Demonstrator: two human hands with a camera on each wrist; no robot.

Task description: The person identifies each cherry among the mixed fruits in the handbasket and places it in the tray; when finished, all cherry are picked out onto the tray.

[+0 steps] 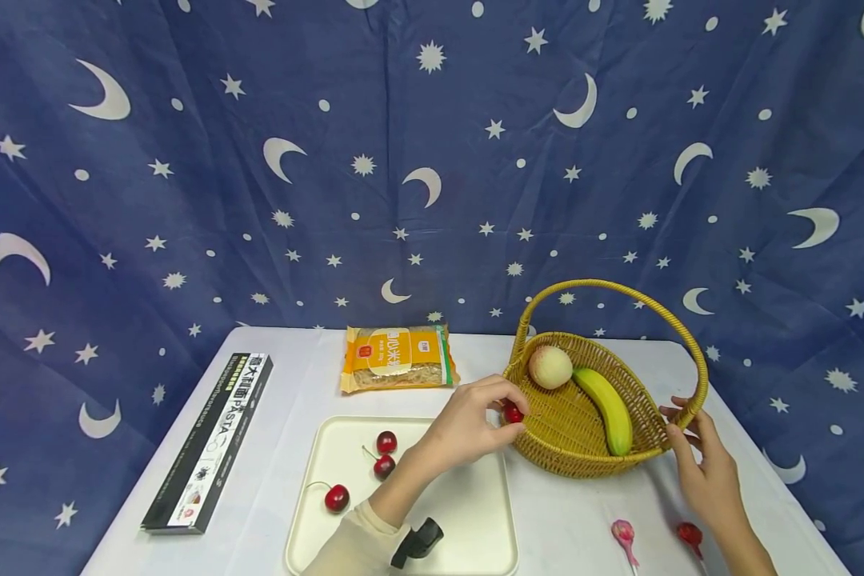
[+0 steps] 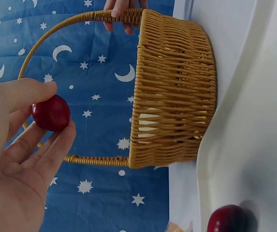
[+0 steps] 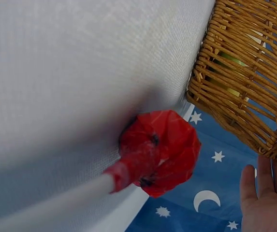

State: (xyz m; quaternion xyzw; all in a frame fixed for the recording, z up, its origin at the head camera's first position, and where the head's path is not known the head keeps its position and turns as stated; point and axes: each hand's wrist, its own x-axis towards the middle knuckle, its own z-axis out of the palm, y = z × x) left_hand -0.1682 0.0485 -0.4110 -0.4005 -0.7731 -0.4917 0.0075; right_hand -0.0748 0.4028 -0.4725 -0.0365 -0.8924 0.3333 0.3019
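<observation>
My left hand (image 1: pixel 468 420) pinches a dark red cherry (image 2: pixel 51 113) between thumb and fingertips, just over the left rim of a wicker basket (image 1: pixel 562 464). Inside the basket sit a peach (image 1: pixel 550 367) and a banana (image 1: pixel 606 410). At the basket's right side, my right hand (image 1: pixel 709 464) holds the lower end of the arched handle (image 1: pixel 700 376). Several cherries lie on a cream tray (image 1: pixel 374 552) below my left forearm, among them one cherry (image 1: pixel 337 498) with its stem showing.
A yellow noodle packet (image 1: pixel 399 358) lies at the back of the white table. On the left is a long black-and-white pasta box (image 1: pixel 209 444). Two lollipops, a pink lollipop (image 1: pixel 623 534) and a red lollipop (image 3: pixel 160 152), lie in front of the basket.
</observation>
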